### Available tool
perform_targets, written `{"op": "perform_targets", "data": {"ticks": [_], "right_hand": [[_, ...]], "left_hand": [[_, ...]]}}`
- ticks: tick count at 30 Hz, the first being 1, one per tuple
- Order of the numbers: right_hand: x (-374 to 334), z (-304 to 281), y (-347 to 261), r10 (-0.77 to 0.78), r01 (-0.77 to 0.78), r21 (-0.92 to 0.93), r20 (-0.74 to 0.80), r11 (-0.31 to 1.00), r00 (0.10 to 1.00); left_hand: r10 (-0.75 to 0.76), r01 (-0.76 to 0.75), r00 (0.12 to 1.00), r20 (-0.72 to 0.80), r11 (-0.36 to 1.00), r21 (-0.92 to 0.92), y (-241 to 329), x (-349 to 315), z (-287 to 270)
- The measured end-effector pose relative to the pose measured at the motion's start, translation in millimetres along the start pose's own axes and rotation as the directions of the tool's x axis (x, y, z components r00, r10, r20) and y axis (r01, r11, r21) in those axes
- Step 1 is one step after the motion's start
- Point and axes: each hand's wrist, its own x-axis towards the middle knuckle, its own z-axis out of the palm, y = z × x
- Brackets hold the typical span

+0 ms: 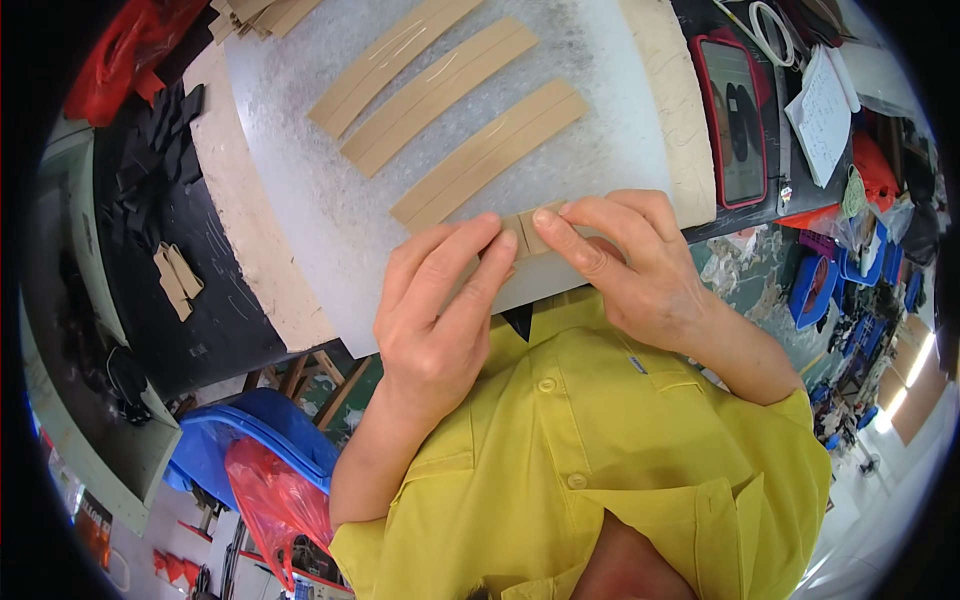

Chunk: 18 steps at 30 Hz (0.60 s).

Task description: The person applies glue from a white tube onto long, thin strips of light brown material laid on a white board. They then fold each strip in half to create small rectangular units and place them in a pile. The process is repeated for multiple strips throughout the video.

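A short tan strip is pinched between both hands at the near edge of a pale work sheet. My left hand grips its left end with thumb and fingers together. At the other end my right hand presses it, thumb on top and fingers curled behind. A dark line crosses the piece between the thumbs. Just beyond lie three longer curved tan strips, side by side and slanting, each with a line along its length. Whether the held piece is fabric or leather I cannot tell.
More tan strips are piled at the far left. Black pieces and a small tan bundle lie on the dark table at left. A red-framed tablet and a notebook sit at right. A blue bin stands below left.
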Motion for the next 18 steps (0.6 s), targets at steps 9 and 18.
{"op": "perform_targets", "data": {"ticks": [9,18], "right_hand": [[1.5,-0.8,-2.3,-0.015,0.017,-0.070,0.033,0.997,0.999],[9.3,0.5,-16.5,-0.109,0.110,-0.401,0.027,0.909,0.994]], "left_hand": [[-0.043,0.042,0.998,0.035,0.999,0.033,4.5,0.4,-0.6],[0.077,-0.234,0.945,0.318,0.839,0.491,16.8,-5.5,-15.0]]}}
